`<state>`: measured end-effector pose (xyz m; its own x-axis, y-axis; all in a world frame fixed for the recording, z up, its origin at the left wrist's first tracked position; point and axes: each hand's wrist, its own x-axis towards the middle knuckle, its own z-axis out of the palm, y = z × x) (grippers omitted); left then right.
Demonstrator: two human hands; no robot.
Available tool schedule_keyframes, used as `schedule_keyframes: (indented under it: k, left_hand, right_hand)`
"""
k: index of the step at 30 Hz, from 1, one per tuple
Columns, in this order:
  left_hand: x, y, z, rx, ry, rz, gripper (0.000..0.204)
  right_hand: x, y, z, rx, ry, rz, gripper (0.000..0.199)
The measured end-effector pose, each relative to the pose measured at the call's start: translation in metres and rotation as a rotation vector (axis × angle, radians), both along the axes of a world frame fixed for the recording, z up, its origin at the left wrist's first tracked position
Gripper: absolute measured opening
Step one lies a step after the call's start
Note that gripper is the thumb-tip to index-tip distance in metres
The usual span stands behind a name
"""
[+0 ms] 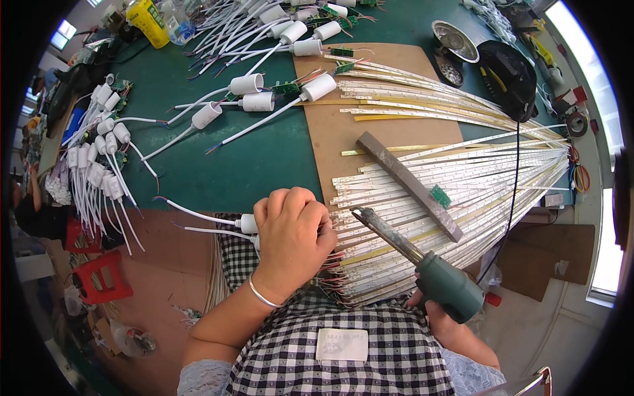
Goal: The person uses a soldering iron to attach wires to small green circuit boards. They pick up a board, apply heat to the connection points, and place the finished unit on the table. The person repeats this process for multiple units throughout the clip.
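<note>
My right hand (pixel 444 321) is wrapped round the dark green handle of a soldering iron (pixel 452 288). Its metal tip points up and left, over the white LED strips (pixel 396 198). At the left ends of those strips, my left hand (pixel 290 231) is closed with curled fingers. Whatever is pinched there is hidden behind the fingers. Against the back of this hand lie two white cylindrical caps with white cables (pixel 248 224). Red wires (pixel 333 264) show just below the fingertips. A grey bar (pixel 409 185) lies across the strips, with a small green circuit board (pixel 440 196) beside it.
More white caps with cables and green boards (pixel 257 101) lie on the green table (pixel 218 132); another bunch (pixel 99 158) is at the left. A brown board (pixel 323 145) lies under the strips. A metal bowl (pixel 454 41) and a black object (pixel 507 79) stand far right.
</note>
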<state>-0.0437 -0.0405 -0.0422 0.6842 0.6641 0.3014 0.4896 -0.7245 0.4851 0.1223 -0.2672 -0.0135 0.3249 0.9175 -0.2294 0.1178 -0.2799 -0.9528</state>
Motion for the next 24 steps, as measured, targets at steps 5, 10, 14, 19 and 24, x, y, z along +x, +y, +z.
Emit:
schedule_keyframes:
  k: [5,10,14,19,24]
  left_hand:
    - [0.0,0.001,0.001,-0.002,-0.001,0.002,0.014]
    - [0.0,0.0,-0.001,0.009,0.012,0.003,0.014]
    - [0.0,0.0,0.001,-0.006,0.017,0.003,0.015]
    - [0.0,-0.001,0.002,-0.009,0.023,0.005,0.016]
    - [0.0,-0.001,0.003,-0.003,0.02,0.009,0.016]
  right_hand:
    - [-0.007,0.009,0.007,0.054,0.192,-0.175,0.066]
    - [-0.015,0.064,0.007,0.326,0.591,-0.31,0.075]
    - [-0.02,0.093,-0.002,0.359,0.703,-0.239,0.07]
    - [-0.025,0.111,-0.01,0.298,0.757,-0.223,0.066]
    - [-0.028,0.114,-0.016,0.231,0.796,-0.218,0.067]
